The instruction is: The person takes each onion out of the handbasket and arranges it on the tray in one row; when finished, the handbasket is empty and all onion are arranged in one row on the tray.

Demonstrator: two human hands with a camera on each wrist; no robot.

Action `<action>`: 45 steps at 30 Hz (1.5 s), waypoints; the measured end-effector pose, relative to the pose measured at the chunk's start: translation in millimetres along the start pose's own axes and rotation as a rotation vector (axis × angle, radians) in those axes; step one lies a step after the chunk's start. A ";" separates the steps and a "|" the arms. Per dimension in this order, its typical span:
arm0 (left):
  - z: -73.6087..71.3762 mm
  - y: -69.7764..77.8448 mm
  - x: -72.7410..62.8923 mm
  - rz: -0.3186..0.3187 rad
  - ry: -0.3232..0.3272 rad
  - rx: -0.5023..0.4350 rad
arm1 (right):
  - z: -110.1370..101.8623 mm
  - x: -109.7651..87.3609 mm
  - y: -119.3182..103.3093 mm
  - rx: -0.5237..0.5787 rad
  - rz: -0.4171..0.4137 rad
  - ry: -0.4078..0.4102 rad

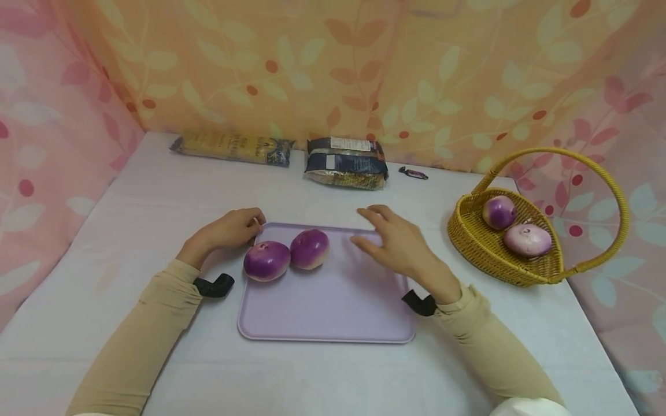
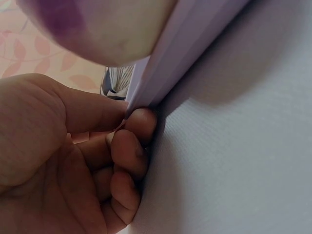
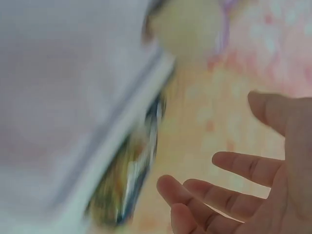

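Note:
A lilac tray [image 1: 333, 312] lies on the table with two purple-and-white turnips, one [image 1: 267, 261] near its left edge and another [image 1: 310, 249] right beside it. My left hand [image 1: 232, 227] grips the tray's far left corner. In the left wrist view its thumb [image 2: 95, 113] lies along the rim and the other fingers curl against the outside, just below a turnip's pale underside [image 2: 122, 34]. Over the right part of the tray hovers my right hand [image 1: 398, 242], holding nothing. Its fingers are spread and slightly bent, pointing left toward the turnips.
On the right stands a yellow wicker basket [image 1: 484, 263] with a tall handle, holding two more turnips [image 1: 499, 212]. Along the back lie a long yellow packet [image 1: 231, 147], a dark packet [image 1: 346, 163] and a small wrapped candy [image 1: 414, 173]. Patterned curtains [image 1: 333, 69] enclose the table.

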State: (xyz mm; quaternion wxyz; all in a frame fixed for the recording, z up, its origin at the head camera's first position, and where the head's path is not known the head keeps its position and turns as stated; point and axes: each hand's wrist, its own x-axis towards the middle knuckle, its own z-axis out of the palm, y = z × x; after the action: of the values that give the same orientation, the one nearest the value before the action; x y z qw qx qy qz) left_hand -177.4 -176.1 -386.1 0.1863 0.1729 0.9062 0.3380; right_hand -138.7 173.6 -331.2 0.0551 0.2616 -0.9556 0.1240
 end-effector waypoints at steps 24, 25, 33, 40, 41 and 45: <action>3.7 -4.2 1.8 -0.015 -0.016 -0.003 | -58.9 -117.8 209.8 -0.134 0.678 -0.099; 4.1 -4.0 1.9 -0.013 -0.016 -0.002 | -56.3 -119.7 212.3 -0.141 0.655 -0.084; 5.0 -3.2 1.7 -0.019 -0.019 -0.009 | -47.7 -126.2 218.8 -0.167 0.638 -0.001; 2.7 0.0 0.2 -0.021 -0.020 -0.003 | -55.0 -119.5 208.4 -0.190 0.653 0.057; 2.2 0.3 0.4 -0.023 -0.016 0.001 | -57.2 -117.1 205.3 -0.182 0.651 0.086; 0.9 0.5 -0.2 -0.013 -0.001 0.014 | -68.6 -105.9 188.2 -0.122 0.642 0.171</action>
State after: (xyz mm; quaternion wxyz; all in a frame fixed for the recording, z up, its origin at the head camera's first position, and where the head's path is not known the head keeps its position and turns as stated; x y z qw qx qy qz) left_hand -176.7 -175.4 -386.3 0.1877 0.1684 0.9096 0.3303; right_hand -141.7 400.0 -322.3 0.1085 -0.0677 -0.9868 0.0991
